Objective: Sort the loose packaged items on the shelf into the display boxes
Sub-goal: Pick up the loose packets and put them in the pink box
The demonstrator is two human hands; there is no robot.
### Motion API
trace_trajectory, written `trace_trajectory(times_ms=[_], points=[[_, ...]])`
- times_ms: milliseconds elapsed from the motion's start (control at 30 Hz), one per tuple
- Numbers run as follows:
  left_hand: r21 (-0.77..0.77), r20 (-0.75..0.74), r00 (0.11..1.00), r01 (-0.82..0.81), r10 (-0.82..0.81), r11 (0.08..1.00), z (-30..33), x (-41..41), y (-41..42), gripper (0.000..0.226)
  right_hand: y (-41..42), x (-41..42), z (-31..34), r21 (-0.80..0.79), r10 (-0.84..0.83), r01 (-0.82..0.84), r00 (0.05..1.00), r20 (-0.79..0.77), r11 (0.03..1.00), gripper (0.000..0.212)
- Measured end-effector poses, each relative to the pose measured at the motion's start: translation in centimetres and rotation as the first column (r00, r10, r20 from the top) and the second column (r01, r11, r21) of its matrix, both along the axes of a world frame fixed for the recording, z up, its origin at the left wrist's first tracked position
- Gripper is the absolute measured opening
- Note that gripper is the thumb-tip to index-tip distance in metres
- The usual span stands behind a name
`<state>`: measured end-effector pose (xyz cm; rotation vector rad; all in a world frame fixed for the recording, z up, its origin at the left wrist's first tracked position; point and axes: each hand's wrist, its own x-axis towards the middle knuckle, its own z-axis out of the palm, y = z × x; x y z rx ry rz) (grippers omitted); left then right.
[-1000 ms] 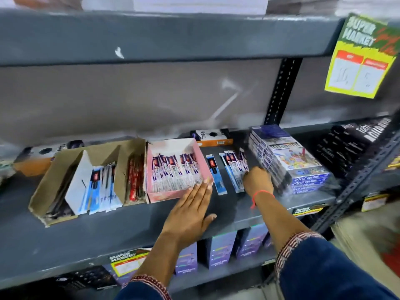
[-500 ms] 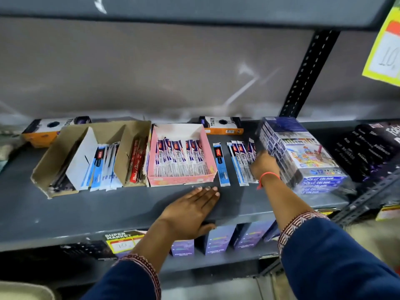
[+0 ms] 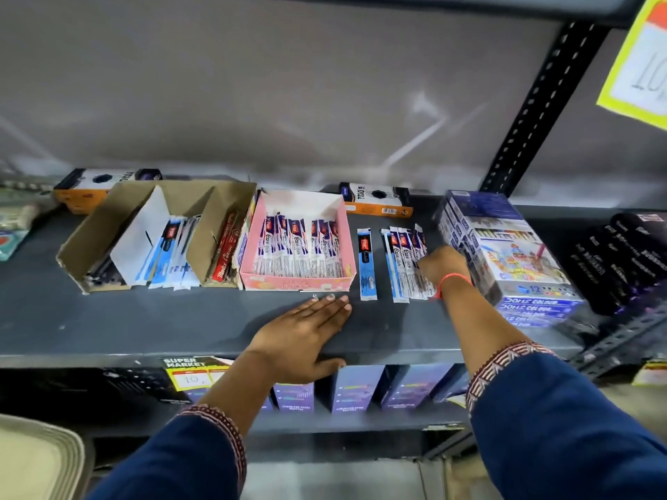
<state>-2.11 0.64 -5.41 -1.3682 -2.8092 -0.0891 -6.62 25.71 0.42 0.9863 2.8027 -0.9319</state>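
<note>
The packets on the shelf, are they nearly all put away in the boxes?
Partly. The pink box already holds a row of packets, and the brown box holds more. The right hand rests on a loose bunch beside the pink box, not lifted yet. One blue packet lies alone on the shelf. The left hand lies flat, empty.

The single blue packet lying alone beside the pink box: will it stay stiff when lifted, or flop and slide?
The blue packet looks thin and flat, so probably light and somewhat bendy. It lies flush on the shelf, so an edge may be hard to catch; a push would likely slide it. It should not roll.
</note>
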Motion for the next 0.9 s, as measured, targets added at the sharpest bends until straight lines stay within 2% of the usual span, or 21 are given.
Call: trace_trajectory(times_ms=[100,233,367,467,700,900], points=[[-0.013,0.018,1.000,-0.012,0.012,1.000,0.2,0.1,0.0,0.080,-0.1,-0.3,-0.1,0.034,-0.020,0.020,1.000,0.002,0.999,0.034],[-0.031,0.054,0.998,-0.021,0.023,0.999,0.3,0.2,0.0,0.081,0.4,-0.8,0.1,-0.054,0.001,0.001,0.999,0.036,0.999,0.036],[-0.027,0.059,0.998,-0.030,0.031,0.999,0.3,0.1,0.1,0.081,0.7,-0.8,0.6,-0.086,0.015,-0.009,0.998,0.067,0.996,0.009],[-0.029,0.055,0.998,-0.027,0.029,0.999,0.3,0.1,0.1,0.080,0.6,-0.9,0.6,-0.094,0.000,0.006,0.998,0.065,0.996,0.004],[-0.018,0.040,0.999,-0.034,0.035,0.999,0.0,0.1,0.0,0.081,0.0,-0.2,0.0,-0.047,-0.027,0.026,0.999,-0.020,0.999,0.025],[0.000,0.034,0.999,-0.041,0.041,0.999,0.1,0.2,0.0,0.081,0.5,0.6,0.5,-0.247,-0.226,0.178,0.956,-0.185,0.953,0.024]])
